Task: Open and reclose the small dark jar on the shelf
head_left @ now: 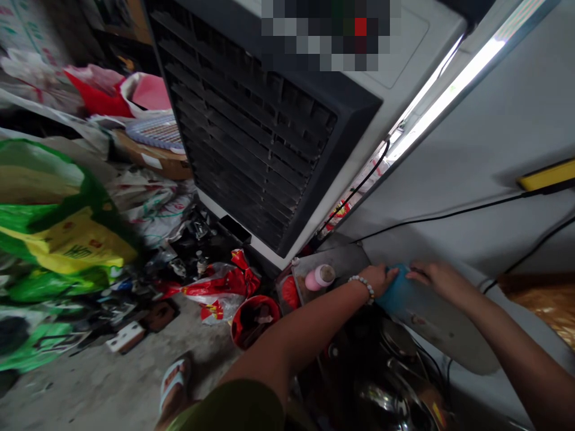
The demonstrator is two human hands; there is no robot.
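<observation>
Both hands are together at the wall on the right side of the head view. My left hand [381,279], with a beaded bracelet at the wrist, is closed on the left edge of a thin light-blue plastic bag [396,286], slightly blurred. My right hand [429,276] pinches the bag's upper right edge. Beneath the right forearm lies a grey rounded flat surface [462,338]; what it belongs to I cannot tell. A pink bottle [314,279] with a pale top stands left of my left wrist. Shiny metal cookware [386,395] sits below the hands.
A large air cooler [251,131] rises ahead, beside the wall. Black cables [426,218] run along the wall to a yellow-and-black object [548,178]. A red bucket [238,335], red plastic packaging [220,284] and a green-yellow bag [67,239] are on the cluttered floor.
</observation>
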